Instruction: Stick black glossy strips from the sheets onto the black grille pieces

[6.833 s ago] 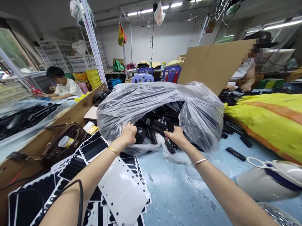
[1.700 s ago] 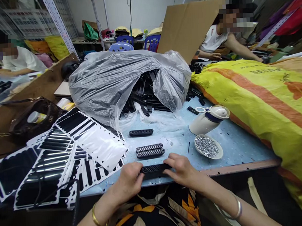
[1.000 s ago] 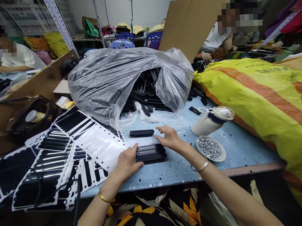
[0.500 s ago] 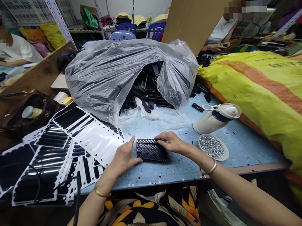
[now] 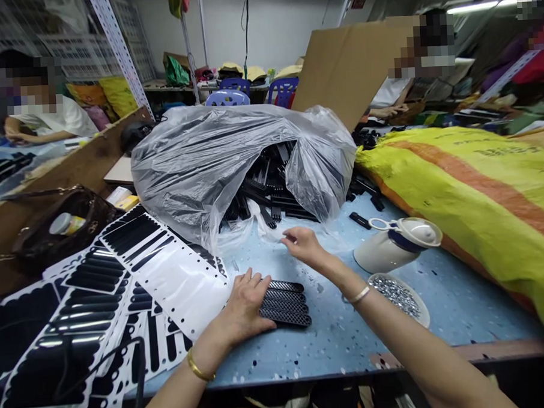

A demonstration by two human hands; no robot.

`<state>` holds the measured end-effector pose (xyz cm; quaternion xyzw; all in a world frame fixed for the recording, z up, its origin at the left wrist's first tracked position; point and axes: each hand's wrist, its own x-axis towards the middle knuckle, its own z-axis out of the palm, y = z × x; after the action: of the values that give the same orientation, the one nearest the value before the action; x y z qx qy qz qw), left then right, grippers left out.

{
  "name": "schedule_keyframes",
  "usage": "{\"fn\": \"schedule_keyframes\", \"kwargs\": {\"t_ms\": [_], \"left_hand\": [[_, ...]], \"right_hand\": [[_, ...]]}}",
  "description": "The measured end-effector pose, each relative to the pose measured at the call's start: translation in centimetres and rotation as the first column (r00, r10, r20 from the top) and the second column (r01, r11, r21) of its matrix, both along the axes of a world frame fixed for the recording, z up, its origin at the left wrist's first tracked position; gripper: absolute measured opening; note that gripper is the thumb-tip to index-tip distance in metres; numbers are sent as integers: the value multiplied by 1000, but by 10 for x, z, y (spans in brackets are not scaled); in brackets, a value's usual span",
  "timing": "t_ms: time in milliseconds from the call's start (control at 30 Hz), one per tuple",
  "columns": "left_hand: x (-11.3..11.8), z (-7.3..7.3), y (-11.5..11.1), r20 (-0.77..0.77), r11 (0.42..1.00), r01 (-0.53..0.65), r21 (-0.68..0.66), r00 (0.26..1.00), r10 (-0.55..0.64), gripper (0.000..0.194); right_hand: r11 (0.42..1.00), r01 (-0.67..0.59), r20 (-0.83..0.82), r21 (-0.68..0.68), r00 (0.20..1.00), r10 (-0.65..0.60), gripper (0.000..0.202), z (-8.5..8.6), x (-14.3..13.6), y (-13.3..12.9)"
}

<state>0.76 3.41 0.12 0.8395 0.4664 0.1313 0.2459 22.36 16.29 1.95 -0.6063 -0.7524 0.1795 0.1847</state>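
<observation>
Several black perforated strips (image 5: 286, 302) lie side by side on the blue speckled table. Over their left end rests my left hand (image 5: 248, 304), its fingers apart and its thumb at their near side. My right hand (image 5: 301, 245) is raised beyond the strips, near the bag's opening, with fingers bent together; whether anything small is between them cannot be made out. A large translucent plastic bag (image 5: 198, 165) lies ahead, and black plastic parts (image 5: 273, 183) show through its opening. Sheets of black stickers (image 5: 96, 296) spread at the left.
At the right stand a white lidded cup (image 5: 382, 250) and a bowl of small metal pieces (image 5: 396, 298), beside a yellow sack (image 5: 479, 189). A brown handbag (image 5: 43, 232) is at the left. Two people sit farther back, left and right.
My right hand has left the strips and moved forward toward the bag. My left hand has shifted onto their left end. The view has tilted up.
</observation>
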Motion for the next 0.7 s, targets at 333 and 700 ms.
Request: {"fn": "schedule_keyframes", "kwargs": {"t_ms": [333, 700], "left_hand": [[-14, -7, 2, 79, 997, -79, -19, 994, 80, 117], [-8, 32, 39, 701, 790, -170, -588, 380, 604, 51]], "right_hand": [[975, 181, -202, -132, 958, -205, 30, 0, -24, 70], [922, 10, -713, -386, 631, -305, 56, 34, 26, -76]]}}
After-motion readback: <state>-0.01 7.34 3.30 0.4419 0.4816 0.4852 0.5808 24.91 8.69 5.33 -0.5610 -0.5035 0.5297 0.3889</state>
